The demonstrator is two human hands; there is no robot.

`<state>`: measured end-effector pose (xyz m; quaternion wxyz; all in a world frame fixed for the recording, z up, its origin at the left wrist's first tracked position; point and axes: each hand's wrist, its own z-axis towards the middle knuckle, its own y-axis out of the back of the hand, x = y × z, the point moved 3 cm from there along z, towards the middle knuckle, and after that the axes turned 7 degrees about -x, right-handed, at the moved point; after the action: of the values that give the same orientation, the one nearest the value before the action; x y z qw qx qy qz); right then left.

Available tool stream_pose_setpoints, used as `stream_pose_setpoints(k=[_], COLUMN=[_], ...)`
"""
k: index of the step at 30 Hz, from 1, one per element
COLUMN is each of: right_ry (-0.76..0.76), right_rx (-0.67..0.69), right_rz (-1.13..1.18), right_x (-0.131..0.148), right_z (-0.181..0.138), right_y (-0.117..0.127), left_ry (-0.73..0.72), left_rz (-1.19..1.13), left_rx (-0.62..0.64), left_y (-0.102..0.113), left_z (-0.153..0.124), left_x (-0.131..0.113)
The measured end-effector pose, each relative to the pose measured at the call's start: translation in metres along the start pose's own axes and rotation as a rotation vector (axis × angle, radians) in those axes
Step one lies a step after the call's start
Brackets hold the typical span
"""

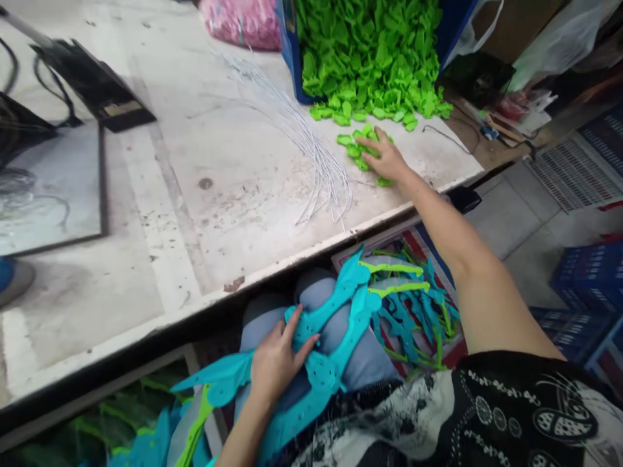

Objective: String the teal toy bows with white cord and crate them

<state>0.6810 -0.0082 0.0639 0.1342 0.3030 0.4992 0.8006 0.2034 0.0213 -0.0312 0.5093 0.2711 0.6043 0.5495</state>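
Note:
My left hand is over my lap, thumb and fingers closed around a jointed teal plastic part. Long teal arms of similar shape lie across my thighs, two of them tipped with a yellow-green strip. My right hand reaches over the table, fingers spread on a small heap of bright green plastic pieces. Its fingertips touch the pieces, and none is plainly gripped. Just behind stands a blue crate on its side, with many more green pieces spilling from its mouth.
Thin white wires lie on the white table. A pink bag stands at the back, a black device at left. Below the table edge, boxes of teal and green parts flank my legs. Blue crates stand at right.

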Motion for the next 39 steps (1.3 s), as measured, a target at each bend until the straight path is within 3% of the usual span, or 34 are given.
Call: stream_pose_setpoints(k=[4, 7, 10, 14, 17, 20, 24, 28, 31, 33, 35, 37, 39], right_ry=[0.071, 0.142, 0.138, 0.053, -0.011, -0.106, -0.206, -0.167, -0.138, -0.117, -0.111, -0.202, -0.408], right_rx=[0.039, 0.107, 0.172, 0.113, 0.053, -0.022, 0.055, 0.238, 0.42, 0.616, 0.775, 0.772, 0.61], right_rz=[-0.105, -0.187, -0.176, -0.106, 0.101, 0.511, 0.917, 1.005, 1.047, 1.103, 1.14, 1.175, 1.197], right_x=[0.013, 0.017, 0.01, 0.001, 0.014, 0.042, 0.089, 0.136, 0.17, 0.194, 0.216, 0.231, 0.237], right_z=[-0.017, -0.037, -0.056, -0.065, -0.075, -0.101, -0.149, -0.191, -0.224, -0.248, -0.272, -0.292, -0.307], right_y=[0.033, 0.04, 0.03, 0.022, 0.027, 0.035, 0.041, 0.04, 0.029, 0.015, 0.0, -0.015, -0.03], left_ry=[0.043, 0.015, -0.018, -0.21, -0.255, -0.27, -0.275, -0.146, 0.127, 0.323, 0.436, 0.521, 0.625], left_rz=[0.048, 0.022, -0.053, -0.168, -0.154, -0.197, -0.308, -0.531, -0.738, -0.873, -1.048, -1.234, -1.362], left_rx=[0.016, -0.127, -0.263, -0.03, 0.014, 0.06, 0.206, 0.251, 0.108, 0.004, 0.039, 0.111, 0.078], left_y=[0.003, 0.013, 0.027, 0.025, 0.017, 0.009, 0.007, 0.015, 0.028, 0.037, 0.04, 0.038, 0.033], left_z=[0.001, -0.003, -0.019, -0.052, -0.069, -0.076, -0.086, -0.091, -0.078, -0.065, -0.052, -0.043, -0.04], left_x=[-0.003, -0.009, -0.024, -0.055, -0.065, -0.063, -0.058, -0.055, -0.046, -0.039, -0.039, -0.043, -0.046])
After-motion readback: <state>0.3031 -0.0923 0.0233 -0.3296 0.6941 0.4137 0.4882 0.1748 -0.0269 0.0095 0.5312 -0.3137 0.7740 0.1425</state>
